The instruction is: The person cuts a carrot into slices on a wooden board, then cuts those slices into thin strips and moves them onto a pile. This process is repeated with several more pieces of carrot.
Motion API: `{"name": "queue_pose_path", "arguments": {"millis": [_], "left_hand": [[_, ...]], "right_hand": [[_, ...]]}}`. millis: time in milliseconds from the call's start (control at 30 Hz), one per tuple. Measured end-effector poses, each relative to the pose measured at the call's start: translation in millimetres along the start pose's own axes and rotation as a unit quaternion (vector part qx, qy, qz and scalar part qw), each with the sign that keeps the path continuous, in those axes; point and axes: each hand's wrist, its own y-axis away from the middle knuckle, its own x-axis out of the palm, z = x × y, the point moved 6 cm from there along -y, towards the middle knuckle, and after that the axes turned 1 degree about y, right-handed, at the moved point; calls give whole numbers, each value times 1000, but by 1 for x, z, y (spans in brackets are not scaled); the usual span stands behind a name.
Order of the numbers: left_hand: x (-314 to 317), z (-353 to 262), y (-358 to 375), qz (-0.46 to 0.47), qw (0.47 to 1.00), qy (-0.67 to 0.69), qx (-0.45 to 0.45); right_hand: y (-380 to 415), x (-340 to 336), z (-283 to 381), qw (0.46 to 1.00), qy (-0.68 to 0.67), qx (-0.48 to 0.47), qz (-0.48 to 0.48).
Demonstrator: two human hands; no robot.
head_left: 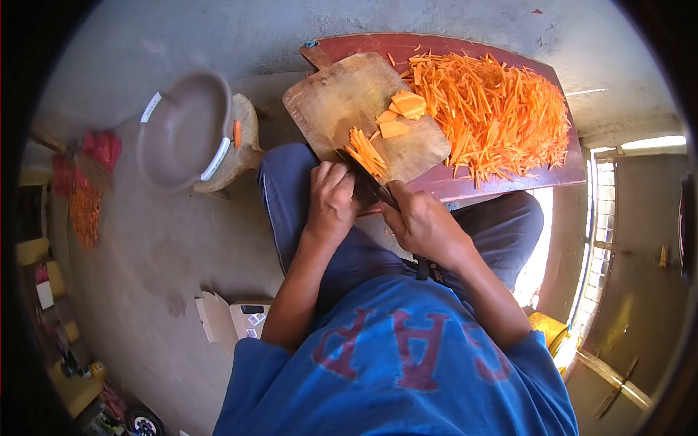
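My right hand is wrapped round the handle of a kitchen knife, its dark blade slanting up and left along the near edge of a wooden cutting board. My left hand is closed with curled fingers beside the blade, at the board's near left edge; whatever it may hold is hidden. Just beyond the blade lies a small bunch of cut carrot sticks. Flat carrot slices rest farther up the board. A large heap of shredded carrot spreads to the right of the board.
Board and heap sit on a dark red table against the wall. To the left, a brown basin stands by a low stool bearing an orange carrot piece. An opened cardboard box lies on the floor.
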Motion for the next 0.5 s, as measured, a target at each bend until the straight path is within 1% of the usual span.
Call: {"name": "queue_pose_path", "arguments": {"millis": [133,233,300,333,400,433,500], "left_hand": [[0,-2,2,7,1000,-22,0],[-4,-3,1,-6,1000,-13,10],[-2,-1,2,-20,999,-29,3],[0,0,0,-28,999,-37,3],[1,0,-2,-11,999,-51,-11],[2,0,-3,-2,998,-58,-19],[3,2,-3,-13,998,-38,-48]], "right_hand": [[3,-7,7,1000,-3,-7,-11],[11,-8,6,1000,-6,0,4],[11,-4,0,1000,3,13,3],[9,-6,-2,1000,8,-4,-15],[6,-10,-5,998,16,-37,-50],[8,-15,-9,998,-41,0,-49],[16,-26,-23,984,-155,84,-31]]}}
